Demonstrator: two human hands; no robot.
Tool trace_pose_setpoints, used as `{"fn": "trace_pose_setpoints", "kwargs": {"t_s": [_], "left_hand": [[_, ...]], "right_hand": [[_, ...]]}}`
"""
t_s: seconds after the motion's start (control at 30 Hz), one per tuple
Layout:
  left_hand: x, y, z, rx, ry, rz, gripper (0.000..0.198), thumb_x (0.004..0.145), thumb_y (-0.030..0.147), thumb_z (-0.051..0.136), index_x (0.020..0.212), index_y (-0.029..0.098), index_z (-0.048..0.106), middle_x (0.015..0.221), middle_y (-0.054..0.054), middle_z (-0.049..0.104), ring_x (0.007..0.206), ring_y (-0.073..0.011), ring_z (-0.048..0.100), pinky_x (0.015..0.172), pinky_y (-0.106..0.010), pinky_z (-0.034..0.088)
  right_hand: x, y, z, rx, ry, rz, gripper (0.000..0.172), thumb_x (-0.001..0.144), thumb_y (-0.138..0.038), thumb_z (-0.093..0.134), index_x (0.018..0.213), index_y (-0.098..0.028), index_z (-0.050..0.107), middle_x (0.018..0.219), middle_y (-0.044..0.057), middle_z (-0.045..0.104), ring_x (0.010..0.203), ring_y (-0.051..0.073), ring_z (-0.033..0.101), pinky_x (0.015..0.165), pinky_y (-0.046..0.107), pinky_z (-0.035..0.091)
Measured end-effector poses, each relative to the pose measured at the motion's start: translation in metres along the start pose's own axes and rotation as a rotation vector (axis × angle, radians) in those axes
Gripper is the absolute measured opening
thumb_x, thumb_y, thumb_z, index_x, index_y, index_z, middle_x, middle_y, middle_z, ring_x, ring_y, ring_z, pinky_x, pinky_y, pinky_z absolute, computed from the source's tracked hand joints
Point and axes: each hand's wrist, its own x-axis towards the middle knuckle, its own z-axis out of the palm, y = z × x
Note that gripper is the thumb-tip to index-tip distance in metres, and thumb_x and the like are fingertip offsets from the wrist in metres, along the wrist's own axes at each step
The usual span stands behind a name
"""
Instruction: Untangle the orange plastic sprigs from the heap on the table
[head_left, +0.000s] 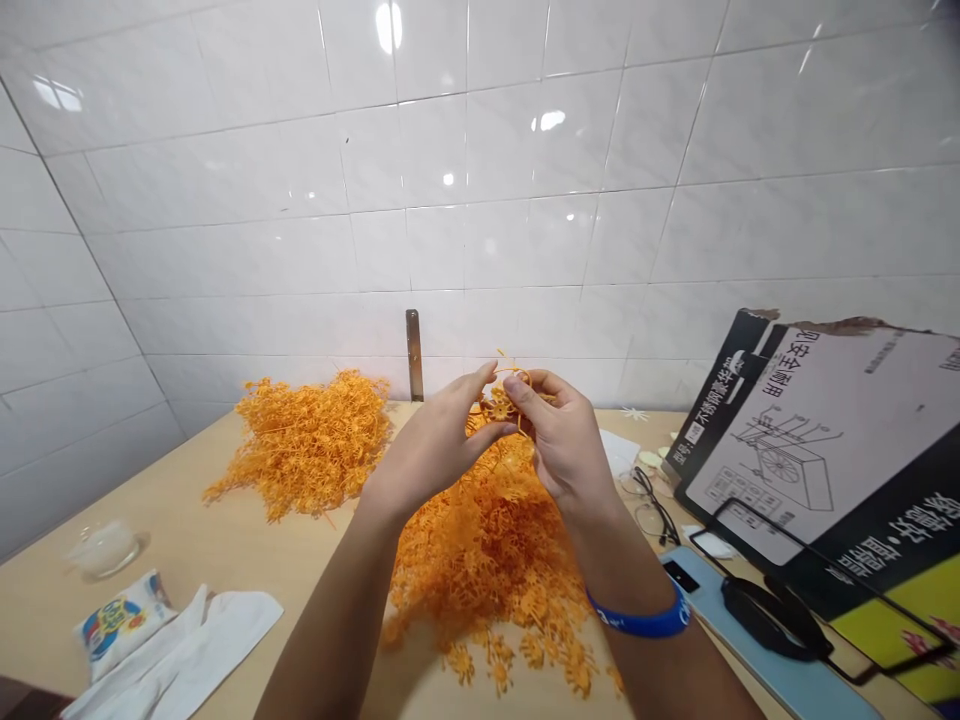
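My right hand (566, 430) wears a blue wristband (646, 622) and pinches an orange plastic flower piece (499, 403) with thin stems between thumb and fingers. From the other side my left hand (439, 430) closes on the same piece, its thumb below and its fingers above; some fingertips are hidden. Directly under both hands spreads a large heap of orange plastic flower pieces (487, 560), with a few loose ones at its front edge. Further left on the table lies a second orange pile (315, 440).
A glass bowl (105, 550), a small packet (124, 622) and white cloth (187, 650) lie left. At right stand a black-and-white cardboard box (825, 450), glasses (654, 510), a light-blue phone-like slab (750, 640) and a black-framed object (776, 618). A metal strip (414, 355) leans on the tiled wall.
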Motion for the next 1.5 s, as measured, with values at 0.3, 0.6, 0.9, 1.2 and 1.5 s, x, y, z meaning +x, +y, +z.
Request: {"fn": "trace_pose_setpoints", "kwargs": {"t_s": [0.3,0.6,0.9,1.2,1.5], "left_hand": [[0.004,0.0,0.0,-0.177,0.127,0.077,0.045,0.097,0.033,0.048,0.141,0.024,0.046,0.142,-0.007,0.053,0.13,-0.0205,0.049,0.109,-0.037,0.041],[0.007,0.002,0.003,-0.631,0.124,0.004,0.035,0.096,0.033,0.05,0.126,0.018,0.063,0.132,-0.01,0.061,0.119,-0.0246,0.059,0.097,-0.038,0.052],[0.004,0.006,0.0,-0.567,-0.022,0.061,0.04,0.098,0.03,0.045,0.138,0.034,0.05,0.158,0.004,0.027,0.146,-0.0198,0.022,0.118,-0.037,0.029],[0.007,-0.003,0.007,-0.46,0.047,0.193,0.039,0.099,0.034,0.042,0.137,0.034,0.051,0.157,0.002,0.031,0.145,-0.0216,0.026,0.12,-0.041,0.024],[0.009,-0.002,0.005,-0.732,0.112,0.145,0.031,0.098,0.034,0.045,0.117,0.027,0.069,0.143,-0.003,0.052,0.133,-0.0232,0.045,0.11,-0.036,0.039]], "right_hand": [[-0.004,-0.006,0.0,0.026,-0.181,0.008,0.029,0.065,-0.038,0.085,0.078,-0.019,0.067,0.078,-0.001,0.063,0.073,0.012,0.06,0.073,0.028,0.054],[-0.007,-0.005,0.001,-0.143,-0.125,-0.166,0.035,0.074,-0.04,0.079,0.096,-0.022,0.059,0.074,-0.002,0.063,0.049,0.01,0.055,0.049,0.025,0.049],[-0.005,-0.001,-0.001,-0.167,-0.26,-0.102,0.037,0.078,-0.051,0.074,0.082,-0.017,0.061,0.055,-0.006,0.045,0.046,0.008,0.039,0.042,0.021,0.032],[-0.003,-0.008,-0.007,-0.211,-0.363,-0.106,0.033,0.085,-0.049,0.068,0.085,-0.018,0.057,0.057,-0.006,0.044,0.048,0.007,0.038,0.042,0.02,0.033],[-0.012,-0.009,-0.002,-0.394,-0.449,-0.124,0.042,0.09,-0.058,0.054,0.079,-0.018,0.052,0.064,-0.003,0.045,0.054,0.01,0.043,0.049,0.024,0.035]]}}
